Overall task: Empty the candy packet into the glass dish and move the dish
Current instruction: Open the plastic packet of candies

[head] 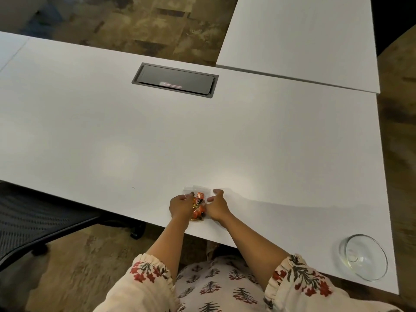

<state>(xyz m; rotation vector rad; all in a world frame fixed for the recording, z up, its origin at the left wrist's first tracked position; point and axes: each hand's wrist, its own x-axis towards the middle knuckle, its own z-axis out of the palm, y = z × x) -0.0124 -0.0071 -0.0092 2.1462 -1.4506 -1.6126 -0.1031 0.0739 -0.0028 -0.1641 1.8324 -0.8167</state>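
Observation:
A clear candy packet (198, 202) with orange-wrapped sweets lies on the white table (157, 136) near its front edge. My left hand (181, 204) grips the packet's left side and my right hand (217, 206) grips its right side, fingers near the packet's top. The glass dish (364, 260) stands far to the right at the table's front right corner, with nothing visible in it.
A dark cable hatch (175, 80) is set into the table at the back. A second white table (299, 39) adjoins at the back right. A black mesh chair (38, 221) stands at the left below the table edge.

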